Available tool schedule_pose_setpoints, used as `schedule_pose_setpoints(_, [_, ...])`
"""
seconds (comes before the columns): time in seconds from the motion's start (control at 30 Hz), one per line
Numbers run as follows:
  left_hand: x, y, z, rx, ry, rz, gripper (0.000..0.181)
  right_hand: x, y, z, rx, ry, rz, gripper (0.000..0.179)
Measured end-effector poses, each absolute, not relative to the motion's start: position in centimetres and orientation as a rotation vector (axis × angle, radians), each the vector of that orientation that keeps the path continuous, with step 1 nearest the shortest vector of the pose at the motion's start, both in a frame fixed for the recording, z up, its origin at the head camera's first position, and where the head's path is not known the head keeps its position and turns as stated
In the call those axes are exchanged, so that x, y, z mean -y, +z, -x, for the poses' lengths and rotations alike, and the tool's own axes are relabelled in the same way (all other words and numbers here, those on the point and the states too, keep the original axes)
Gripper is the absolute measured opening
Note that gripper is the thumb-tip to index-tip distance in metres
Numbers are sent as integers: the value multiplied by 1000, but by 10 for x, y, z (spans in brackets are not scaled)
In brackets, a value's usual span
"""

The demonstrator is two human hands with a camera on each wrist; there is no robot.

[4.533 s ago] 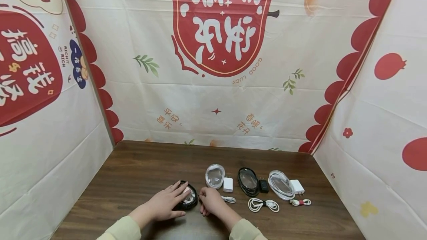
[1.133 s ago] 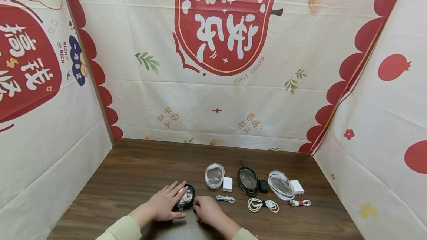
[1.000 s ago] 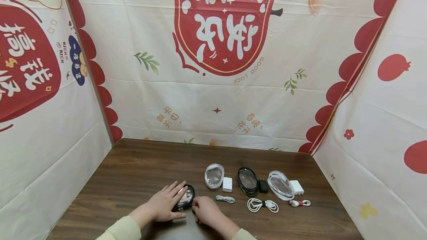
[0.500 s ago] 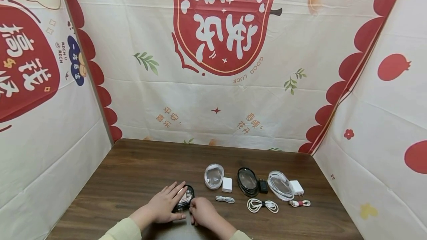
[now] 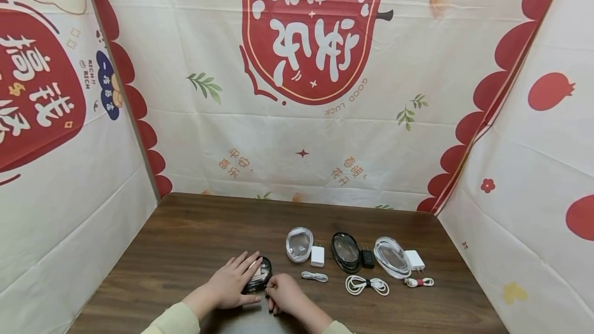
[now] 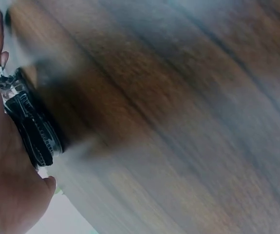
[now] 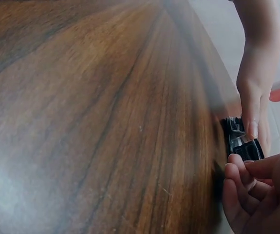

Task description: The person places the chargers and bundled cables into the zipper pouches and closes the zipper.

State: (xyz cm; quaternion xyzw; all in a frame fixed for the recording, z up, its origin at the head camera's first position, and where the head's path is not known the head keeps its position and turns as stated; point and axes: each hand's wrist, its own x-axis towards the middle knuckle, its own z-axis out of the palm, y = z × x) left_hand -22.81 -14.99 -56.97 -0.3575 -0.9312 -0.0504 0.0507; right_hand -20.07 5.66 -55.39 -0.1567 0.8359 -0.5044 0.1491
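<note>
A clear zip pouch point(image 5: 263, 274) with black edging lies on the brown table under my left hand point(image 5: 230, 281), its fingers spread flat across the top. Something whitish shows inside it. In the left wrist view a black zipper runs along the side of the pouch point(image 6: 32, 129). At the pouch's right edge my right hand point(image 5: 286, 291) pinches with thumb and forefinger, the other fingers bent. The right wrist view has the right fingertips point(image 7: 233, 168) against the black edge; any zipper pull between them is hidden.
To the right lie oval clear pouches, one white-edged point(image 5: 299, 245), one black point(image 5: 345, 252) and another white point(image 5: 392, 256). Beside them are a white charger point(image 5: 317, 256), a black charger point(image 5: 367, 259) and another white charger point(image 5: 414, 260). Three bundled white cables point(image 5: 367, 284) lie in front.
Since the earliest frame my right hand has slid left and nearer along the pouch's edge, uncovering a small white cable. My left hand stays on the pouch. The last second shows almost no movement.
</note>
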Motion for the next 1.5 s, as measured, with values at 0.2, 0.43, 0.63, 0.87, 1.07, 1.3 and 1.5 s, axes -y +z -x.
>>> schedule_pose_setpoints(0.2, [148, -563, 225, 2858, -273, 1083, 86, -58, -557, 203, -2417, -1440, 404, 18])
schedule_pose_setpoints(0.43, [145, -548, 225, 2929, -522, 1022, 72, -59, -554, 201, -2439, -1438, 354, 12])
schedule_pose_setpoints(0.63, [144, -539, 229, 2825, -610, 875, 43, -61, -549, 194, -2589, -1364, 387, 6])
schedule_pose_setpoints(0.87, [146, -540, 233, 2781, -695, 629, 31, -56, -544, 187, -2830, -1166, 494, 8])
schedule_pose_setpoints(1.07, [146, -544, 232, 2745, -706, 637, 35, -51, -544, 184, -2832, -1179, 482, 14])
schedule_pose_setpoints(1.3, [150, -545, 226, 2719, -700, 519, 41, -48, -542, 185, -2825, -1209, 438, 23])
schedule_pose_setpoints(1.5, [155, -547, 224, 2730, -727, 489, 34, -49, -545, 190, -2838, -1227, 422, 25])
